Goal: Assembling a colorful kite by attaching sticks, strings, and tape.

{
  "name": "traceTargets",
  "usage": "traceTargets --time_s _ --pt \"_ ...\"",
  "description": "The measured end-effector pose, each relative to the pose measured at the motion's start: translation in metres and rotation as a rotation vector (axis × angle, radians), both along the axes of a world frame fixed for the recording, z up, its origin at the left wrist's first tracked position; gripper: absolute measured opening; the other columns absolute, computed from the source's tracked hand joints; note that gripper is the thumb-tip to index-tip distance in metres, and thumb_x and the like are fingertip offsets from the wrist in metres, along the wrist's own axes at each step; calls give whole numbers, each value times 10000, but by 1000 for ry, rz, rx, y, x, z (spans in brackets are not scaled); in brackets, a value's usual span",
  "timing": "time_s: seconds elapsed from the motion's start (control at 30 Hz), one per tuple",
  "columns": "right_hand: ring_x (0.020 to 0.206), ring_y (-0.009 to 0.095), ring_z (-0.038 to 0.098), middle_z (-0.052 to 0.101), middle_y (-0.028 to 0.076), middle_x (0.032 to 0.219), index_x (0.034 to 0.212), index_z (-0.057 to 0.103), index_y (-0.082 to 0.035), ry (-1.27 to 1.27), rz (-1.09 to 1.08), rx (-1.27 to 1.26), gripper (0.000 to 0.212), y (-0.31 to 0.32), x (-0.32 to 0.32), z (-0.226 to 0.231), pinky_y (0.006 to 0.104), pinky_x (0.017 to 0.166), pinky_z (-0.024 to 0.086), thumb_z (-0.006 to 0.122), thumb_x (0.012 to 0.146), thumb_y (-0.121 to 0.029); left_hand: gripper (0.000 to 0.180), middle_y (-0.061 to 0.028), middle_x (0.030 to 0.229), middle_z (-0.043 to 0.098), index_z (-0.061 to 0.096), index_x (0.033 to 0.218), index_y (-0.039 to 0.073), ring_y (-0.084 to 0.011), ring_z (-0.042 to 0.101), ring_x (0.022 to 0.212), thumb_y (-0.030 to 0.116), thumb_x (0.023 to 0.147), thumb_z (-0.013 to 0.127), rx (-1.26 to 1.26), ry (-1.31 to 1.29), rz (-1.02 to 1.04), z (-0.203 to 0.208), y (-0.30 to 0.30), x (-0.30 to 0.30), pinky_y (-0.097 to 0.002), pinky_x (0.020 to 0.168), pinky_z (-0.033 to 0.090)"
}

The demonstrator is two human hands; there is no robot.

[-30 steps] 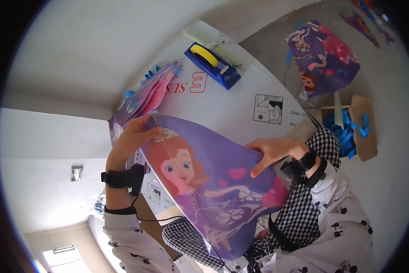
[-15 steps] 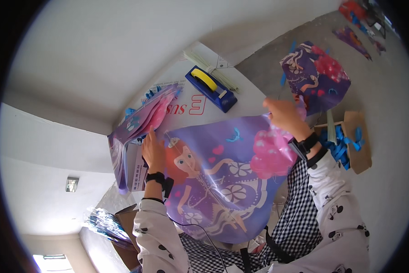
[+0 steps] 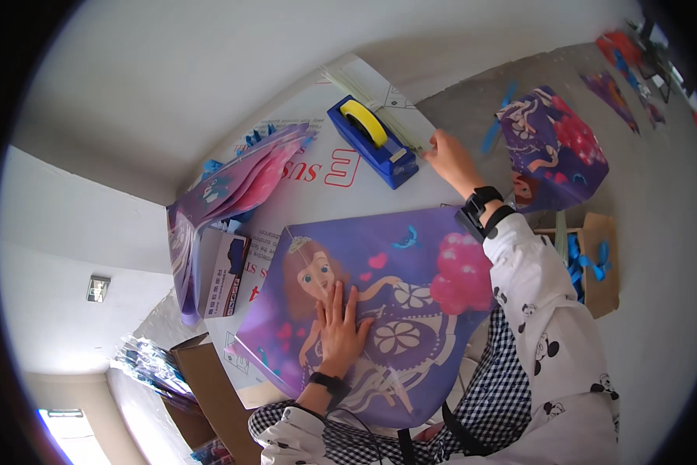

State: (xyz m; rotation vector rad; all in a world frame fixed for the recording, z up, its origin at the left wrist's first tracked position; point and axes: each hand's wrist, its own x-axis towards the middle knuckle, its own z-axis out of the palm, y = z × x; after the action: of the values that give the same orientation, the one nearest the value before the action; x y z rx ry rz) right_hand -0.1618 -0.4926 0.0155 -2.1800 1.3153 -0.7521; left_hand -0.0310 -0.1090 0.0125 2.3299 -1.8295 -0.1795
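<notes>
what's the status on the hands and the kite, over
Left hand flat on purple kite. Right hand reaching beside blue tape dispenser, at thin sticks. Nothing between.

right hand (image 3: 447,157) fingertips perhaps hidden behind thin sticks (image 3: 379,101)

A room with pale walls and a grey floor

The wall (image 3: 170,85) is white and plain, with a small switch plate (image 3: 96,288) low on it. The floor (image 3: 658,256) is grey and smooth. Bright light shines from a window (image 3: 58,418) in the bottom corner.
</notes>
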Motion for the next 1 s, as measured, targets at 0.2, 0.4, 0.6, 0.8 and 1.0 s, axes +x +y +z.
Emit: traceTargets --time_s 0.2,0.4,0.6,0.8,1.0 --pt "920 409 626 668 199 938 955 601 -8 173 -77 -25 189 -18 17 -18 478 756 503 618 790 -99 646 -165 1536 240 368 1440 91 -346 208 1428 377 904 587 -10 56 -38 5 -12 18 -550 1138 181" --pt "847 394 645 669 213 851 847 678 -19 86 -70 87 154 2 -15 -6 443 706 512 587 777 -122 629 -156 1525 272 371 1435 83 -313 216 1431 366 917 586 -1 134 -62 19 -22 31 -507 1150 195" --pt "603 73 555 600 15 672 852 639 -10 -218 40 370 76 88 -115 37 229 525 413 620 834 -82 491 -155 1404 445 490 1325 67 -334 404 1307 217 880 634 -200 233 65 40 -3 63 -458 1102 303" --pt "611 67 466 518 -3 755 919 577 -47 -625 -105 758 72 225 -225 70 207 554 364 577 937 -118 330 -153 1181 589 567 1159 30 -359 536 1102 71 833 602 -385 133 320 64 26 130 -429 960 425" --pt "661 95 502 525 7 771 926 552 -60 -915 -30 957 61 289 -183 44 229 608 409 582 947 -108 302 -175 1121 610 558 1162 31 -380 562 1047 93 867 565 -522 -129 353 67 44 193 -451 885 464"
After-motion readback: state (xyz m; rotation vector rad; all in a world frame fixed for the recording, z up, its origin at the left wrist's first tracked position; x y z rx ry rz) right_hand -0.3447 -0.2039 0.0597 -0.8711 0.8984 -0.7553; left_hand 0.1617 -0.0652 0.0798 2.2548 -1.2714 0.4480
